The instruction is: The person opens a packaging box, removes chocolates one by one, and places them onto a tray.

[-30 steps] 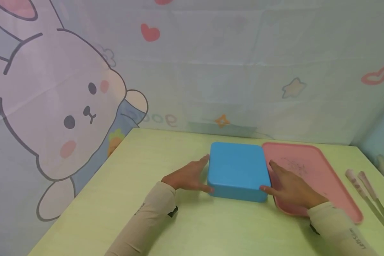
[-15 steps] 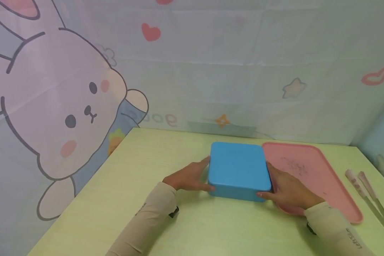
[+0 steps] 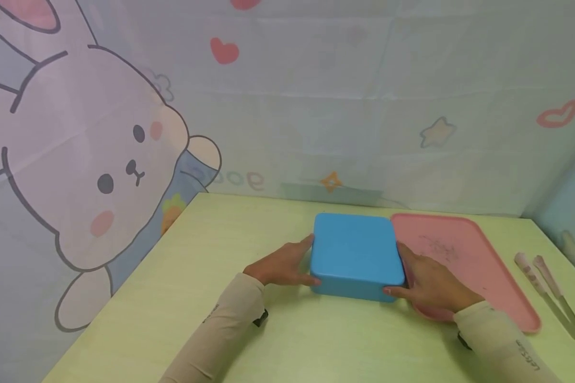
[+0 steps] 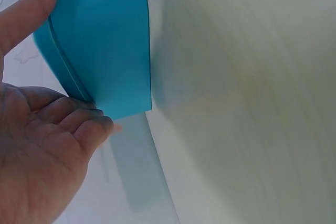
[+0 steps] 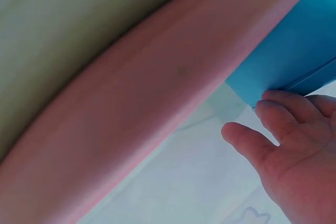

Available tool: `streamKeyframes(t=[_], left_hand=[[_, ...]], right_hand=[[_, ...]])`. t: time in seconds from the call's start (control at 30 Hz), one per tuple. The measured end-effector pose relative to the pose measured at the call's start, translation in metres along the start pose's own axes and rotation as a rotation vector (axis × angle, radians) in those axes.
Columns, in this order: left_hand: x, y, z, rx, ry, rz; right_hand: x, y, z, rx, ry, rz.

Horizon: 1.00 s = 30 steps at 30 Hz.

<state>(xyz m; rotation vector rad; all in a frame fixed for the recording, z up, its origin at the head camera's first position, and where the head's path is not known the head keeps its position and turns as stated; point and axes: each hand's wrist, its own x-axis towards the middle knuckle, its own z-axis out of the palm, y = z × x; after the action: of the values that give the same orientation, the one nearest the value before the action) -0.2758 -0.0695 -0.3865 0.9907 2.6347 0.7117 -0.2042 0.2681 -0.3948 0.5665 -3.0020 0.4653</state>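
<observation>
A square blue box (image 3: 356, 252) with a lid seam around its side sits on the table, lid surface up. My left hand (image 3: 285, 263) holds its left side, thumb at the front corner; in the left wrist view the fingers (image 4: 86, 121) bend against the far edge at the seam. My right hand (image 3: 436, 282) grips the right side, its thumb at the front corner and its fingers along the side. In the right wrist view some fingertips (image 5: 278, 98) touch the box near the seam while one finger stands apart. What the box contains is hidden.
A pink tray (image 3: 484, 276) lies right against the box, partly under my right hand. Farther right, two knives with pale handles (image 3: 551, 292) lie on the pale yellow table (image 3: 196, 255). A printed cloth backdrop (image 3: 326, 106) stands behind the table.
My right hand has moved left and closed in on the box's right side. The left hand has stayed almost in place at the left side. The box has hardly moved.
</observation>
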Motion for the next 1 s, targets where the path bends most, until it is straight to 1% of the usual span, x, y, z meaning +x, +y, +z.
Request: streamKeyframes(t=[0.2,0.3,0.43,0.67,0.87,1.0], left_hand=[[-0.001,0.000,0.000,0.003,0.004,-0.006],[-0.003,0.001,-0.001,-0.017,0.016,-0.005],[-0.004,0.002,-0.004,-0.030,0.035,-0.002],[-0.008,0.007,-0.011,-0.022,0.049,-0.039],[-0.010,0.011,-0.017,-0.027,0.066,-0.029],[-0.011,0.012,-0.018,-0.027,0.074,-0.023]], right_hand=[[0.000,0.000,-0.001,-0.015,0.029,-0.026],[0.000,-0.001,-0.003,-0.023,0.037,-0.033],[-0.001,-0.002,-0.007,-0.025,0.048,-0.029],[0.001,-0.005,-0.013,-0.020,0.065,-0.014],[0.002,-0.008,-0.019,-0.039,0.095,0.000],[0.002,-0.008,-0.020,-0.046,0.095,0.008]])
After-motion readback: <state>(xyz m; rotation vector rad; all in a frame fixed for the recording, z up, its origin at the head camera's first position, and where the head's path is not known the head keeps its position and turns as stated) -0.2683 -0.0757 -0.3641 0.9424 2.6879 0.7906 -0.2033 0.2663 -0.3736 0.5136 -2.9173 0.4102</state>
